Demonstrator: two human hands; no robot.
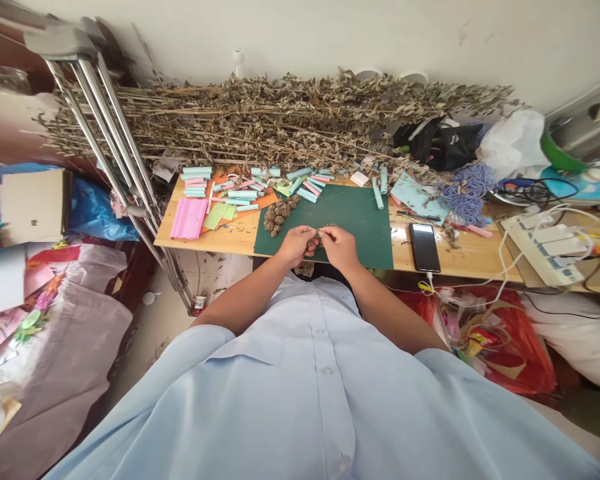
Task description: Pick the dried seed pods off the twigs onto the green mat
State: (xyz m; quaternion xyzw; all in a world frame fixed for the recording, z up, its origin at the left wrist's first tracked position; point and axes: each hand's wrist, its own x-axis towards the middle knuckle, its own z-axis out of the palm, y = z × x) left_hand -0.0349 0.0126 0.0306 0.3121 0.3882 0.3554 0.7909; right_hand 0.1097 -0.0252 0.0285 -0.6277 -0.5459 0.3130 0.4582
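Note:
Both hands meet over the front edge of a green mat (360,223). My left hand (297,245) has its fingers curled round a small clump of dried plant material (312,245). Against the same clump, the fingertips of my right hand (339,245) are pinched together. A pile of brown dried balls (279,215) lies on the mat's left part, just beyond my left hand. Behind it are rolled blue and pink paper tubes (241,195). Fine detail between the fingertips is too small to make out.
Dried leafy stalks (280,120) span the back of the wooden table (210,245). Metal crutches (115,140) lean at the left. To the right are a phone (425,247) on a cable, purple string (467,193) and a power strip (545,247). Pink paper (189,218) lies left.

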